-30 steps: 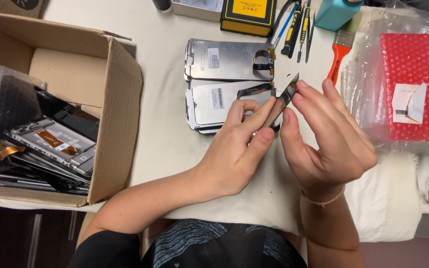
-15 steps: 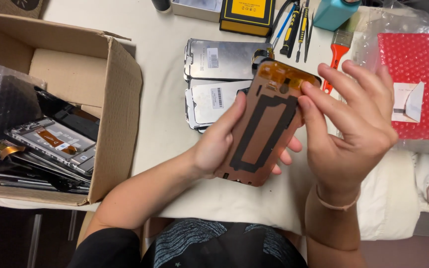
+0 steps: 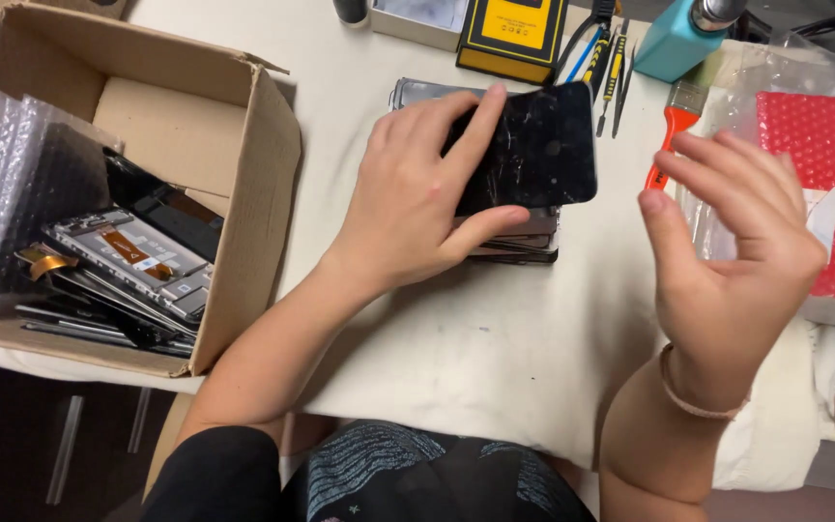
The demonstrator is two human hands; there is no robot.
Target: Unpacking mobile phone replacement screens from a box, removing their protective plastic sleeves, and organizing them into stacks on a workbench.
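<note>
My left hand (image 3: 417,203) grips a black phone screen panel (image 3: 538,145) with cracked glass, glass side up, and holds it flat over a small stack of similar panels (image 3: 524,242) on the white table. My right hand (image 3: 736,261) hovers to the right of the stack, fingers spread, holding nothing.
An open cardboard box (image 3: 253,193) at the left holds several phone screen parts and bubble wrap. At the back lie a yellow-and-black box (image 3: 514,34), tweezers and small tools (image 3: 611,58), a teal bottle (image 3: 683,39) and an orange brush (image 3: 674,121). Red bubble wrap in a clear bag (image 3: 819,184) is at the right.
Both hands held the panel upright, then copper back up. Now it is flipped glass up, held by my left hand alone over the stack; my right hand has let go and pulled right.
</note>
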